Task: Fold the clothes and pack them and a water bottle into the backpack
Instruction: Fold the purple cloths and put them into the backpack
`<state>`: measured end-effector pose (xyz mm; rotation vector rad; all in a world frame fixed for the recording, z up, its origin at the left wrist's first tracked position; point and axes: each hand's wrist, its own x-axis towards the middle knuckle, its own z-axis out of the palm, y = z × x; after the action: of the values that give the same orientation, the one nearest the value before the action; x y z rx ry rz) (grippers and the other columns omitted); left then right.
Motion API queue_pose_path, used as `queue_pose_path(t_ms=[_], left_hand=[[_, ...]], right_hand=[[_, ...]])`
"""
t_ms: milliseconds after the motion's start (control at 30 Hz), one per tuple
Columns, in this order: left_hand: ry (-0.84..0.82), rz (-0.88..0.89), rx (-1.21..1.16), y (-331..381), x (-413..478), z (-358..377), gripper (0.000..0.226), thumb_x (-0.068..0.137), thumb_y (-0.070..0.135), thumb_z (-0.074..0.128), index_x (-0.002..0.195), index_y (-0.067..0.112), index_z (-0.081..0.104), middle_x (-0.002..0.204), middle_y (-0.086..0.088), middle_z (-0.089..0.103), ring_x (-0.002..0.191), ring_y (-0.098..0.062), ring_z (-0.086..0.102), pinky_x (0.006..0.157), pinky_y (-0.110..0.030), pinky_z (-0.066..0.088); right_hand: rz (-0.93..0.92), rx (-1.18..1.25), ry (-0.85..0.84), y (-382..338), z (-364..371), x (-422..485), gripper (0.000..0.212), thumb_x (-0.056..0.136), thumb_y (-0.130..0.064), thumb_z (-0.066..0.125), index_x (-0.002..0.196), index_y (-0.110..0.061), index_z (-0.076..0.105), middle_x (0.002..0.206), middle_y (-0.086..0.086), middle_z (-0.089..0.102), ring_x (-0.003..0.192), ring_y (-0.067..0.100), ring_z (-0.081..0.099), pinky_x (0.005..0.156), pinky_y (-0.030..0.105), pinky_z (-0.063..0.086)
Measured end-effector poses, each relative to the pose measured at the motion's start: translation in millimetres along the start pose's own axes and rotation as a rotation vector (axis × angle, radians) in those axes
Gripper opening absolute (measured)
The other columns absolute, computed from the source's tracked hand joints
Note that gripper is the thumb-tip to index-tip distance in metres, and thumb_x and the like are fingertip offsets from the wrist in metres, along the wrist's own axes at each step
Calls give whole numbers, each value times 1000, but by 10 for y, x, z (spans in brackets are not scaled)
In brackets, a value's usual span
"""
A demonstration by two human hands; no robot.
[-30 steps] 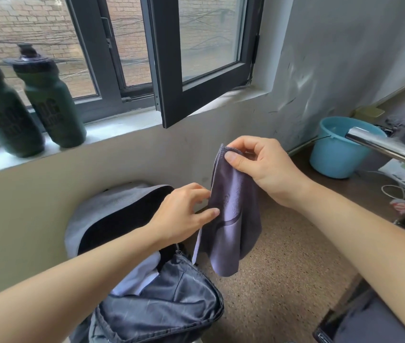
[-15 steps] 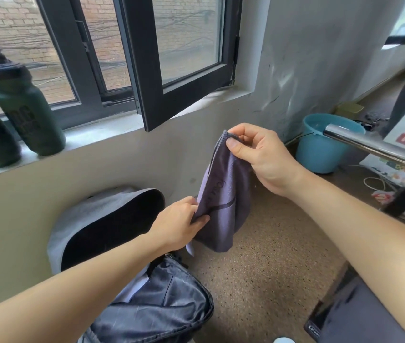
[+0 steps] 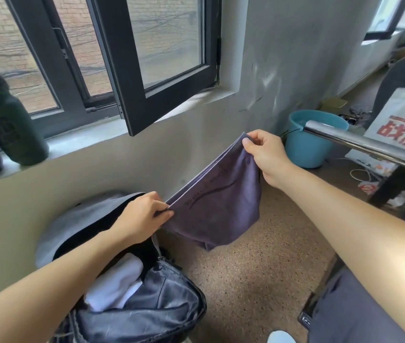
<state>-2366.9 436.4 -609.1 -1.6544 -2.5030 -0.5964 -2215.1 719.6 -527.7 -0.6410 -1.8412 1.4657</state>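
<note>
One folded white garment [image 3: 116,283] is seen inside the open backpack [image 3: 162,308], which lies on the floor nearest the viewer. Just above the backpack's mouth, one corner of the purple cloth [image 3: 221,206] is pinched between the thumb and curled fingers of the left hand [image 3: 142,214]. Up and to the right of the backpack, the opposite corner is pinched by the right hand [image 3: 263,154], so the doubled upper edge is drawn taut while the rest sags. The cloth is judged light, soft and limp. It is best held at the corners or along the hem, and its layers may slide apart if either pinch is eased. Beyond the backpack, up and to the left on the windowsill [image 3: 85,137], a dark green water bottle [image 3: 8,125] stands, not yet packed. It is judged rigid and heavier, and best gripped round its body.
</note>
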Motion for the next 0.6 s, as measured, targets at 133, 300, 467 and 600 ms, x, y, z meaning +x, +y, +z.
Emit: queue_pose_path(t_ms=[133,300,467,600], left_hand=[[-10,18,55,-118,-20,-67,24,92,24,75,71,17,67,78,4,55,71,-17,58,61,-32,42],[222,-102,-14,-250,-11,-355,9,87,12,82,93,19,82,83,4,66,72,-23,66,69,-37,55],[635,-188,-130,-149,58,-630,18,88,0,75,97,15,82,92,0,73,71,-20,64,71,-32,53],[504,-397,-197,-130,36,-653,30,86,2,73,85,31,75,77,7,71,70,-19,65,73,-30,51]], right_hand=[[39,-13,48,43,-12,48,20,99,-8,61,83,-20,66,85,-1,66,81,11,59,76,24,48],[43,-102,36,118,-96,82,21,99,-9,61,84,-22,66,83,-5,66,79,8,58,72,22,46],[9,-86,132,86,-52,109,21,99,-8,60,87,-24,66,87,-3,73,82,10,66,72,25,50],[123,-344,-50,220,1,62,23,93,-4,65,78,-21,64,83,3,63,90,24,65,76,39,60]])
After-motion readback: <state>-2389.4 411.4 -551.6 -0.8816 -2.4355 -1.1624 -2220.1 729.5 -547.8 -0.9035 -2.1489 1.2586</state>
